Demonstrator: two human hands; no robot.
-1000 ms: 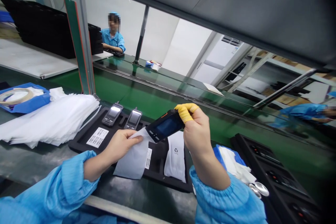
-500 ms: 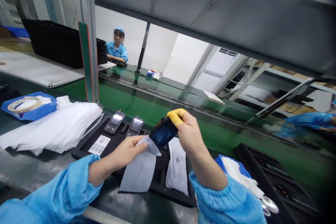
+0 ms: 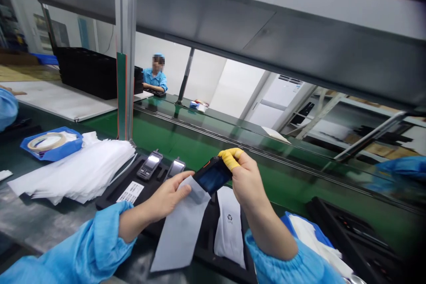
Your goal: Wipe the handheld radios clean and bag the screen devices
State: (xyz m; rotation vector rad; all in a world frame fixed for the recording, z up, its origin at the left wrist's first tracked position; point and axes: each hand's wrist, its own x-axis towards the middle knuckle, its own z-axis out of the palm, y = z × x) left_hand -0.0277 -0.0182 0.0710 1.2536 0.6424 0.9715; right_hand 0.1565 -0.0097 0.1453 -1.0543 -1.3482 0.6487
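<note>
My left hand (image 3: 169, 199) pinches the mouth of a white protective sleeve (image 3: 181, 235), which hangs down toward me. In my right hand (image 3: 244, 175), with yellow finger cots on the fingertips, is the top end of a black handheld device (image 3: 213, 177) with a dark screen and an orange side button. The device is tilted, its lower end at the sleeve's mouth and partly hidden by it. Beneath lies a black foam tray (image 3: 211, 255) with two handheld devices (image 3: 149, 165) upright at its far left, a label sheet (image 3: 130, 192), and a filled white sleeve (image 3: 229, 226) with a recycling mark.
At left lie a stack of white sleeves (image 3: 80, 168) and a blue bin (image 3: 63, 153) holding tape. Another blue bin (image 3: 291, 219) and black tray (image 3: 333, 217) stand at right. A metal post (image 3: 125, 53) and overhead shelf (image 3: 206, 13) frame the bench. A co-worker (image 3: 155, 79) sits beyond.
The view has shifted, so the bench appears lower and further right. The sleeve now hangs longer below my left hand. Both hands keep their hold. A blue sleeve has appeared at far left.
</note>
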